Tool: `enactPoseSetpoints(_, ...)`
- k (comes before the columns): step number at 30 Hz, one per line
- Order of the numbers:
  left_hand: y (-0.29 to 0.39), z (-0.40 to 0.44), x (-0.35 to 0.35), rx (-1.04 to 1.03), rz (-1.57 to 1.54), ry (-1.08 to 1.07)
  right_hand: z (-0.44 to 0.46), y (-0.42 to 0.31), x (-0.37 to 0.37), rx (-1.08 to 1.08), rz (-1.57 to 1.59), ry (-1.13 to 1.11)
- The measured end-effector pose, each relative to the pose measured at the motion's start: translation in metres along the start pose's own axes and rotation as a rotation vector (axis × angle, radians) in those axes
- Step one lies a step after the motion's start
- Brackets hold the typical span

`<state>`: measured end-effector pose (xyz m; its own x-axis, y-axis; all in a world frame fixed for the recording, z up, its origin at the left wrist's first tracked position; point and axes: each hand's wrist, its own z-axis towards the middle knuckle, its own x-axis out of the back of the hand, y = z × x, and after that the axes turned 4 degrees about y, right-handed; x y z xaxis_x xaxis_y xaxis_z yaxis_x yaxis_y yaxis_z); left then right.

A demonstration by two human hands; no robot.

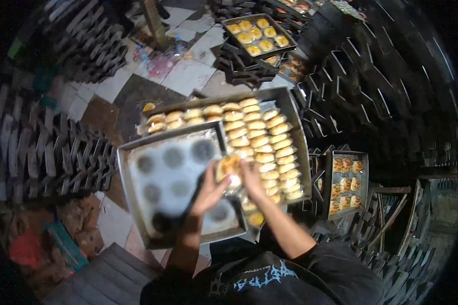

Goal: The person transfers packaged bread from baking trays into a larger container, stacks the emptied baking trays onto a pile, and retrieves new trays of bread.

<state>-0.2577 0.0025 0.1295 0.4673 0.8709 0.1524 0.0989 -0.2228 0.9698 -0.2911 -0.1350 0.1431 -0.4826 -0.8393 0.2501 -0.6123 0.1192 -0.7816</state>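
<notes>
Between my left hand [211, 187] and my right hand [252, 178] is a round bun [229, 166] with a browned top, and my fingers close on it from both sides. Something pale and shiny shows just below the bun, too blurred to name. Under my left hand lies a square metal tray [174, 235] with round dark marks and no buns on it. Beyond and to the right, a larger tray [301, 147] holds rows of wrapped buns [259, 140] standing on edge. The small tray overlaps the larger one's left part.
Stacks of dark trays [40, 147] rise at the left, with more stacks [371, 96] at the right. A tray of yellow-topped buns [254, 36] sits at the back, another bun tray [347, 183] at the right. Plastic litter [160, 66] lies on the tiled floor. A red bag [25, 249] is at lower left.
</notes>
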Motion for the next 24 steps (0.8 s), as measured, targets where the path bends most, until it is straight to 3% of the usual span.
enactPoseSetpoints(2,0.004,0.068,-0.063,0.141,-0.192,0.027,0.075,-0.007,0.051,0.104,-0.019,0.145)
enactPoseSetpoints(3,0.003,0.105,-0.093,0.06,-0.129,0.045,0.106,-0.02,0.074,0.198,-0.057,0.172)
enactPoseSetpoints(6,0.058,0.194,-0.155,0.207,-0.287,0.117,0.21,-0.051,0.123,0.784,-0.056,0.168)
enactPoseSetpoints(8,0.028,0.251,-0.192,-0.073,-0.152,0.273,0.26,-0.063,0.139,0.795,0.051,0.026)
enactPoseSetpoints(10,-0.028,0.291,-0.223,-0.17,-0.304,0.317,0.32,-0.042,0.146,0.904,-0.037,-0.026)
enactPoseSetpoints(12,-0.073,0.301,-0.24,-0.236,-0.219,0.383,0.341,-0.019,0.142,0.851,-0.119,-0.002)
enactPoseSetpoints(15,-0.081,0.297,-0.247,-0.281,0.211,0.416,0.345,0.002,0.14,0.759,-0.051,0.021)
enactPoseSetpoints(16,-0.07,0.299,-0.247,-0.331,0.36,0.432,0.344,-0.006,0.141,0.819,-0.067,0.1)
enactPoseSetpoints(17,-0.076,0.309,-0.25,-0.333,0.364,0.434,0.353,-0.008,0.142,0.709,-0.131,0.099)
enactPoseSetpoints(19,-0.094,0.326,-0.25,-0.284,0.585,0.313,0.375,-0.001,0.135,0.604,-0.195,0.09)
enactPoseSetpoints(20,-0.092,0.332,-0.249,-0.269,0.658,0.274,0.389,0.002,0.13,0.716,-0.582,0.084)
enactPoseSetpoints(21,-0.055,0.337,-0.244,-0.38,0.756,0.294,0.401,0.002,0.128,0.813,-0.977,0.076)
enactPoseSetpoints(22,-0.046,0.337,-0.239,-0.43,0.735,0.288,0.398,-0.019,0.131,0.811,-0.983,0.069)
enactPoseSetpoints(23,-0.037,0.338,-0.235,-0.48,0.715,0.281,0.384,-0.059,0.137,0.347,-0.548,-0.07)
enactPoseSetpoints(24,-0.028,0.339,-0.23,-0.529,0.695,0.273,0.407,-0.028,0.136,0.652,-0.492,-0.098)
